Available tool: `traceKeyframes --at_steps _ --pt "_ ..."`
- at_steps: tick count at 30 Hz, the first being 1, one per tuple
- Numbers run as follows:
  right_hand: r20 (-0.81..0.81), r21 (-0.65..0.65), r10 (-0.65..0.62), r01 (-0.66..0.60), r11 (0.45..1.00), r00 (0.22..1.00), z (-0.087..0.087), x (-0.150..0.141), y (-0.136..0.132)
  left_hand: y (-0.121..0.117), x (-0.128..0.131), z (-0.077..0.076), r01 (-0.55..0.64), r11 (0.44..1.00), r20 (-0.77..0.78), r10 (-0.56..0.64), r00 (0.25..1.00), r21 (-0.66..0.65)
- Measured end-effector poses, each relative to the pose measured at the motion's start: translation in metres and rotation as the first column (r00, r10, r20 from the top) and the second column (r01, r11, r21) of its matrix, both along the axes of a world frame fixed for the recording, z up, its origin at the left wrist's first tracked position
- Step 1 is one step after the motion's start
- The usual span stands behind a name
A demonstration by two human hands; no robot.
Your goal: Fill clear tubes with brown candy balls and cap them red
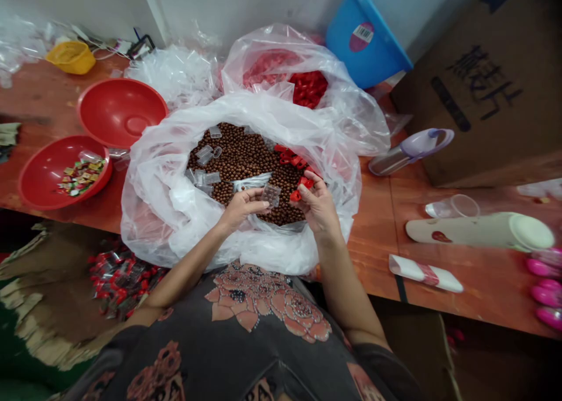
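My left hand pinches a small clear plastic case above a white plastic bag filled with small brown balls. In my right hand are small red plastic caps, held between thumb and fingers, a short way right of the case. More red caps rest on the balls by the bag's right side. Several empty clear cases lie on the balls at the left. A whitish strip-like item lies behind my left hand, its kind unclear.
Two red bowls, one bare and one with small wrapped pieces, stand left. Behind is a bag of red parts. A blue bucket, carton, bottle and pale flask are right. Filled red-capped cases lie below left.
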State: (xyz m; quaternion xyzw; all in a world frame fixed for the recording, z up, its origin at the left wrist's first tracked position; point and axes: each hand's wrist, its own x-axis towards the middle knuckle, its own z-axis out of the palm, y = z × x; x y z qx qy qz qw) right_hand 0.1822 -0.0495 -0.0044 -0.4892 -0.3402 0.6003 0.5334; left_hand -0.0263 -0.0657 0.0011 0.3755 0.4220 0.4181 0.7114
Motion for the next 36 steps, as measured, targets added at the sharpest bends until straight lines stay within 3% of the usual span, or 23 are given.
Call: traceKeyframes --at_steps 6,10,15,20,23,27,30,32,36 --pt "-0.08 0.001 -0.094 0.094 0.996 0.992 0.002 -0.01 0.001 -0.005 0.006 -0.003 0.03 0.999 0.001 -0.03 1.0 -0.04" --pt "-0.059 -0.046 -0.07 0.067 0.997 0.996 0.004 -0.02 -0.004 -0.008 0.011 -0.006 0.02 0.999 -0.041 -0.021 0.999 -0.026" --pt "0.178 -0.022 0.074 -0.071 0.997 0.981 0.004 -0.016 -0.01 -0.01 0.011 -0.011 0.004 0.999 -0.137 0.002 0.991 0.044" --pt "0.371 0.062 0.119 -0.152 0.986 0.921 0.006 -0.004 -0.013 -0.01 0.007 -0.01 0.009 0.997 -0.193 0.005 0.981 0.074" --pt "0.56 0.186 0.131 -0.278 0.942 0.818 0.01 0.0 -0.016 -0.011 0.006 -0.006 0.029 0.996 -0.199 -0.012 0.98 0.082" --pt "0.853 0.244 0.086 -0.538 0.807 0.515 0.015 0.001 -0.021 -0.013 0.008 -0.004 0.039 0.999 -0.146 -0.035 0.989 0.024" --pt "0.941 0.229 0.002 -0.642 0.732 0.338 0.013 -0.001 -0.023 -0.016 0.01 -0.005 0.018 1.0 -0.073 -0.019 0.997 -0.013" --pt "0.953 0.23 -0.025 -0.666 0.71 0.302 0.01 -0.004 -0.026 -0.016 0.012 -0.005 0.0 1.0 -0.044 -0.001 0.999 -0.024" --pt "0.941 0.249 0.001 -0.693 0.676 0.339 0.002 -0.015 -0.032 -0.014 0.022 -0.006 0.005 0.99 0.084 0.007 0.996 -0.143"
